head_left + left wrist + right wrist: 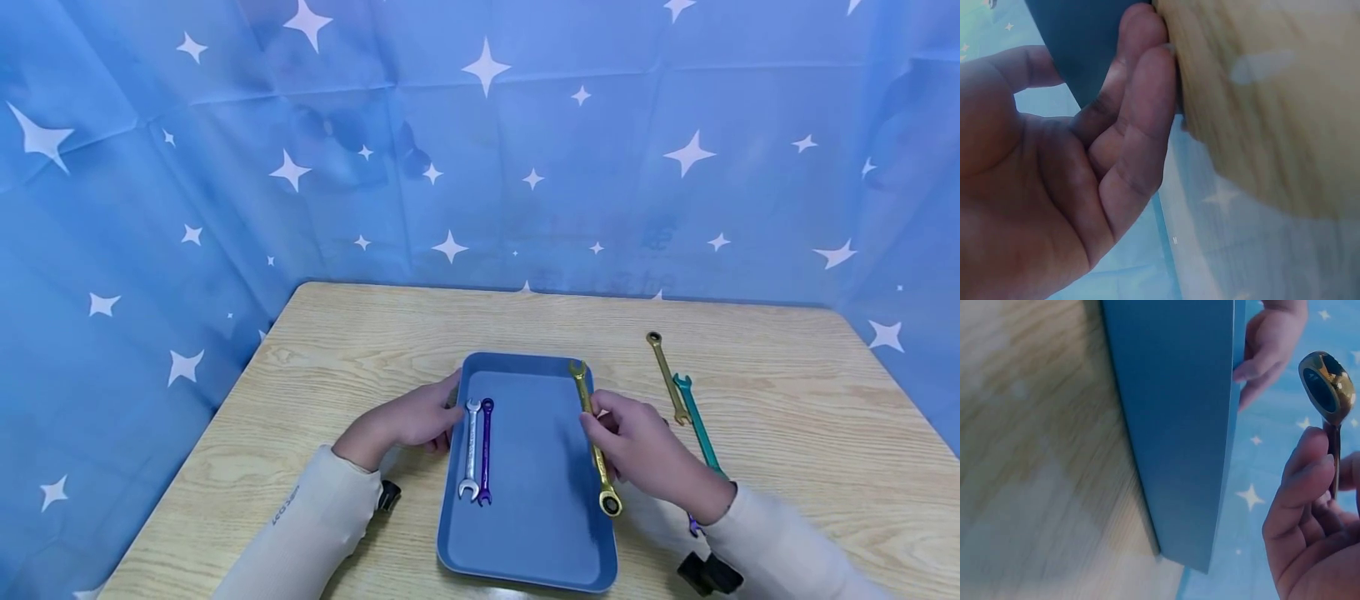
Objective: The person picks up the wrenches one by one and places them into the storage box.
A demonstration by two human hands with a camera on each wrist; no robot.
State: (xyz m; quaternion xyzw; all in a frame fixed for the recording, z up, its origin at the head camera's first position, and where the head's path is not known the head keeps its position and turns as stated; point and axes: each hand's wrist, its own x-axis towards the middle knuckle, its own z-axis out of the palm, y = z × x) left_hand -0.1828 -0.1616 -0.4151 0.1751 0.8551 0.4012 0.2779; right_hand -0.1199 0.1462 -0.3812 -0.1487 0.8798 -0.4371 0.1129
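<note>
Tabletop (375,333), wood-grained: one blue tray (532,467) is set toward its near edge, long sides running near to far.

Gold wrench (601,467): pinched between thumb and fingers of the right hand (645,446), held raised over the tray's right edge; the open end is directed toward the far right corner, the ring end toward the near side.

Left hand (416,417): the tray's left edge is gripped, thumb over the rim, fingers against the outside.

Silver wrench (471,450) and purple wrench (486,450): laid side by side in the tray, along its left edge.

Brass-coloured wrench (667,379) and green wrench (701,425): laid on the tabletop beyond the tray's right edge, the latter partly covered by the right wrist.

Violet tool end (694,527): seen beside the right sleeve (780,542), remainder hidden.

Backdrop (480,167): blue, star-printed, hung behind the tabletop's far edge.
</note>
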